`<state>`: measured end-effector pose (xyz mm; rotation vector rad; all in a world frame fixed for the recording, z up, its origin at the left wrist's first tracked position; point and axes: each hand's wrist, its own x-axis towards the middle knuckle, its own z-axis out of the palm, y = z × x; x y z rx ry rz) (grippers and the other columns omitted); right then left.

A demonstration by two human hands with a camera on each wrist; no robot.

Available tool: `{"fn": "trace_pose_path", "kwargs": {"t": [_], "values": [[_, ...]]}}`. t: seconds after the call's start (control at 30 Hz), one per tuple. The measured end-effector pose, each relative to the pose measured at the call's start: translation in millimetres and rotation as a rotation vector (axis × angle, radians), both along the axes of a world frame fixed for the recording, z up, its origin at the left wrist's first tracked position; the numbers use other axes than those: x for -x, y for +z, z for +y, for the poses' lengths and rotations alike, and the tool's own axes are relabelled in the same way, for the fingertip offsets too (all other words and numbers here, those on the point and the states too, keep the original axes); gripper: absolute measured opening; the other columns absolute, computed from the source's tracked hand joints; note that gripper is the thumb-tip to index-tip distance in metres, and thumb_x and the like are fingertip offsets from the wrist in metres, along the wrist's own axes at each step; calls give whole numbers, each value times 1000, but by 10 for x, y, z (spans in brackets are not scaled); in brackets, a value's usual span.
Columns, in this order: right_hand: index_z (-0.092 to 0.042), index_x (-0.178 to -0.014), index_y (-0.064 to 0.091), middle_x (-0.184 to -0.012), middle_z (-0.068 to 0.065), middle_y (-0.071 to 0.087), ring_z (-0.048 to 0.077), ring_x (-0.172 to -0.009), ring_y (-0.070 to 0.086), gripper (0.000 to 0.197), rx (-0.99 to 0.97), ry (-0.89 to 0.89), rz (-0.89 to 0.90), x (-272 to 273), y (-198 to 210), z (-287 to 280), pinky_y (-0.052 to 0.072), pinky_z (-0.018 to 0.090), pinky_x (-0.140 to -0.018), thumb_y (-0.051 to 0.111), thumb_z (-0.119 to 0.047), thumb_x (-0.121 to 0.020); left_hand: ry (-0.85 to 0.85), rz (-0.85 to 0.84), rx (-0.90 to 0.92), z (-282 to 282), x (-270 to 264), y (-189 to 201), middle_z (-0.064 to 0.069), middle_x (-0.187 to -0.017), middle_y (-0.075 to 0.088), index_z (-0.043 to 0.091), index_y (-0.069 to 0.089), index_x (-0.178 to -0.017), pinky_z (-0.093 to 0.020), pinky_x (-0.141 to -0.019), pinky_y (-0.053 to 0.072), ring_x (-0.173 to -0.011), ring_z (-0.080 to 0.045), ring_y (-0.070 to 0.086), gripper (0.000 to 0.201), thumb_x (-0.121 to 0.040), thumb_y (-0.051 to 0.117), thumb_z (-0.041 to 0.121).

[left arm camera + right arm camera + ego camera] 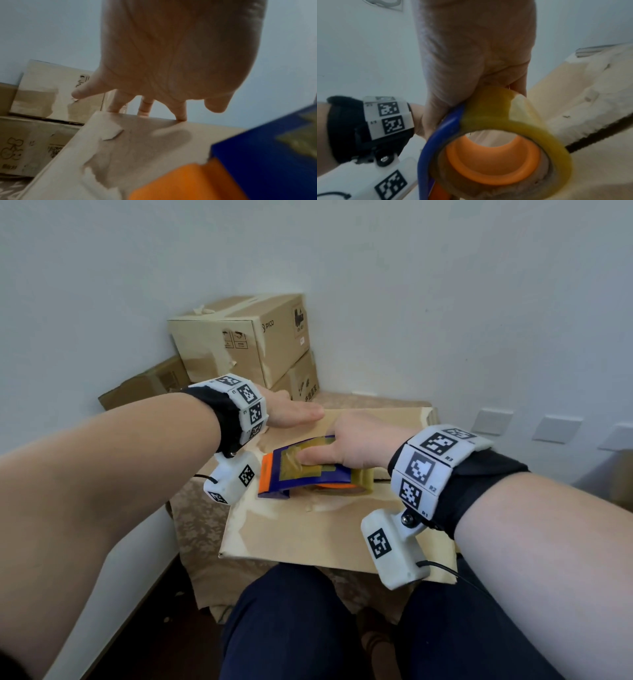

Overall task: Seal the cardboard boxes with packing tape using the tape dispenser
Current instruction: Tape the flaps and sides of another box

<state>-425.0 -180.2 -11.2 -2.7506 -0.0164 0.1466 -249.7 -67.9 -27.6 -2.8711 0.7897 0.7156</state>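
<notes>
A flat cardboard box (308,529) lies in front of me on a patterned cloth, its closed flaps meeting in a dark seam (597,138). On top sits a blue and orange tape dispenser (301,470) holding a roll of yellowish tape (539,129). My right hand (346,445) grips the dispenser from above, thumb stretched along its top. My left hand (294,414) lies flat with straight fingers on the box's far left part, its fingertips (181,117) touching the cardboard (137,142). The dispenser's blade end is hidden.
More cardboard boxes (246,337) are stacked against the wall behind, with another one (147,385) lower at the left. A patterned cloth (195,525) covers the support under the box. My knees (284,628) are just below the box's near edge. Wall sockets (489,421) sit at the right.
</notes>
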Motion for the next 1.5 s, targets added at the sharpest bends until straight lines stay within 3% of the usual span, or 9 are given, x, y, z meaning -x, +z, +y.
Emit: {"fn": "trace_pose_path", "kwargs": {"t": [0.07,0.2,0.37,0.67,0.77,1.03,1.17,1.37,1.5], "values": [[-10,-73,58,-67,4,52,21,-64,51,59,17,-8,7,-15,-15,26,40,30,-56,56,-68,-80,-63,10,14,-4,165,126,8,-158,16,62,10,-141,-54,-116,8,-145,-31,16,85,-64,2,96],[-6,-74,60,-72,9,58,24,-69,55,63,23,1,-3,-67,-52,63,42,33,-63,53,-69,-81,-98,-32,103,-80,369,321,-6,-153,29,11,27,-148,-37,-116,18,-141,-21,27,69,-98,17,58],[-6,-88,69,-87,11,68,25,-83,62,68,-21,49,-2,-74,-99,36,52,38,-80,53,-71,-78,-40,187,273,-8,381,205,7,-144,47,31,46,-139,-42,-116,22,-132,-15,43,95,-65,25,87],[-20,-94,68,-85,0,69,15,-81,63,60,-99,88,37,14,4,-81,52,31,-78,56,-74,-71,-106,84,239,41,498,393,6,-147,40,35,40,-143,-37,-117,16,-135,-14,36,53,-101,13,51],[-40,-69,63,-60,-23,59,-6,-65,54,22,-143,110,28,142,85,-250,37,9,-59,62,-56,-84,-117,73,244,82,509,379,8,-140,45,34,41,-142,-33,-112,19,-129,-11,40,53,-101,13,51],[-65,-37,45,-36,-32,44,-1,-51,50,51,2,52,57,337,293,-494,31,14,-49,57,-57,-86,-68,43,264,212,348,203,5,-149,40,33,39,-144,-44,-117,21,-138,-17,36,106,-62,14,95],[-22,-47,56,-47,-9,51,4,-56,42,54,92,-20,55,335,256,-506,26,23,-51,57,-63,-83,-47,-23,232,150,456,250,1,-150,38,22,43,-144,-38,-118,18,-138,-19,34,74,-90,22,69],[-25,-54,42,-55,-10,43,3,-54,40,50,129,-27,-17,356,258,-444,23,21,-48,59,-60,-84,-137,105,126,-155,465,294,10,-156,24,32,26,-150,-43,-120,9,-143,-14,23,96,-73,26,89],[-22,-55,44,-56,-4,44,11,-54,42,52,82,-54,11,337,199,-456,26,26,-50,59,-64,-81,-130,26,22,-458,589,403,-2,-159,15,13,13,-152,-29,-115,8,-146,-18,14,59,-102,18,45]]}}
